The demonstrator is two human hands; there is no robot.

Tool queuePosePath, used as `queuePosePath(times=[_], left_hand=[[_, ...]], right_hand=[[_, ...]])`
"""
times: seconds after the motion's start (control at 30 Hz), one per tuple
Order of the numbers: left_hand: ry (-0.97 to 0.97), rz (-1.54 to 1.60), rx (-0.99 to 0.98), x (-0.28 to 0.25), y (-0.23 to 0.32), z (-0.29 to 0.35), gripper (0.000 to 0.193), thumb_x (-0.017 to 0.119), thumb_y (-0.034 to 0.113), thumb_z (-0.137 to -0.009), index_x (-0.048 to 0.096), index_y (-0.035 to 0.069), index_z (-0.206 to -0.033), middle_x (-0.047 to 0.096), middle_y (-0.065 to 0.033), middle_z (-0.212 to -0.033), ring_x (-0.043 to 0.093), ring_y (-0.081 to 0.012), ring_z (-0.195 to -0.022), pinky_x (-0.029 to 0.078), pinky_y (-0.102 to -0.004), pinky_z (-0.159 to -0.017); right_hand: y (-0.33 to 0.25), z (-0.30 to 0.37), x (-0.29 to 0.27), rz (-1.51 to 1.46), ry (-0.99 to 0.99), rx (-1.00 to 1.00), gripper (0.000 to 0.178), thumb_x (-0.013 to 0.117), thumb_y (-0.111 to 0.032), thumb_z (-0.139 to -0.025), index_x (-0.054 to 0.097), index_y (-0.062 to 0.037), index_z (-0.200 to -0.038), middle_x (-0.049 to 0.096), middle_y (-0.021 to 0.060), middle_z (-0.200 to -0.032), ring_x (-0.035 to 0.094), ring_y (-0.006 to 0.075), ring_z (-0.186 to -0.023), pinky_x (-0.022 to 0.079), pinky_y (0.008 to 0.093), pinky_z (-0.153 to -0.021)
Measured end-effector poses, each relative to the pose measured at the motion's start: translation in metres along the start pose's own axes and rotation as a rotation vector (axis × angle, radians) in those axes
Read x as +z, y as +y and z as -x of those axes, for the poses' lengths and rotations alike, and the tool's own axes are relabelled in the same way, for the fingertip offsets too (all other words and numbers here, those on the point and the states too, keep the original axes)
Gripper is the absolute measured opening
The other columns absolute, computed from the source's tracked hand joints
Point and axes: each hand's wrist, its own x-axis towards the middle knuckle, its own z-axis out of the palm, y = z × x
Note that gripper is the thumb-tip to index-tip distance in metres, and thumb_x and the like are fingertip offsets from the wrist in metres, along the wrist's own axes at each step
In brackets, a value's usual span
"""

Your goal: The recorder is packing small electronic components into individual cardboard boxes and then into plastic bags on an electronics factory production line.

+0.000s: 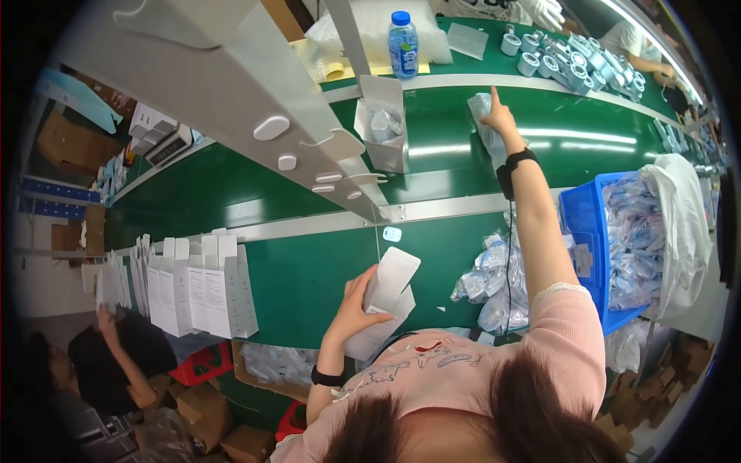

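Note:
My left hand is wrapped round a white carton close to my body, its top flap standing up. My right arm stretches forward over the green conveyor belt. There my right hand, index finger extended, is at a clear plastic bag with something pale inside. Whether the fingertips touch this bag cannot be made out. Left of it on the belt stands an open white carton holding a bagged pale grey part.
Flattened white cartons stand in a row at the left. Bagged parts lie at my right, beside a blue bin full of more. A metal post crosses the upper left. Beyond the belt are a blue bottle and several grey-blue parts.

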Motion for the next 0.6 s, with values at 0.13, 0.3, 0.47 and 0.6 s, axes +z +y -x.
queuePosePath(times=[0.13, 0.3, 0.47, 0.6], left_hand=[[-0.037, -0.024, 0.101, 0.001, 0.005, 0.0, 0.1, 0.08, 0.022, -0.051, 0.026, 0.014, -0.134, 0.035, -0.0128, -0.125, 0.035, -0.0282, -0.114, 0.031, -0.0368, -0.096], [-0.015, -0.038, 0.261, -0.002, 0.018, 0.004, 0.1, 0.081, 0.021, -0.05, 0.027, 0.015, -0.134, 0.036, -0.012, -0.121, 0.036, -0.0259, -0.114, 0.033, -0.0349, -0.094], [0.127, -0.151, 0.369, 0.001, 0.04, -0.005, 0.085, 0.079, 0.019, -0.051, 0.037, 0.012, -0.125, 0.038, -0.0128, -0.118, 0.042, -0.0274, -0.109, 0.038, -0.0338, -0.089], [0.298, -0.034, 0.38, 0.016, 0.049, -0.01, 0.072, 0.08, 0.02, -0.053, 0.043, 0.008, -0.113, 0.041, -0.0132, -0.116, 0.047, -0.0302, -0.102, 0.039, -0.0341, -0.087]], right_hand=[[0.027, 0.03, -0.009, -0.536, -0.188, -0.432, 0.096, 0.072, -0.02, -0.062, 0.012, -0.0247, -0.138, 0.04, 0.0173, -0.124, 0.045, 0.0323, -0.111, 0.039, 0.0444, -0.089], [0.025, 0.145, -0.064, -1.366, 0.085, -0.642, 0.077, 0.062, -0.005, -0.066, 0.024, -0.0122, -0.133, 0.05, 0.0123, -0.114, 0.05, 0.0269, -0.104, 0.039, 0.0352, -0.09], [0.024, 0.244, -0.121, -1.802, 0.156, -0.638, 0.052, 0.057, -0.004, -0.069, 0.038, -0.0106, -0.118, 0.051, 0.0094, -0.106, 0.052, 0.0216, -0.098, 0.042, 0.0351, -0.086], [0.023, 0.293, -0.143, -2.312, -0.2, -0.58, 0.043, 0.053, -0.011, -0.074, 0.04, -0.0109, -0.116, 0.053, 0.011, -0.108, 0.052, 0.0238, -0.099, 0.042, 0.0367, -0.087]])
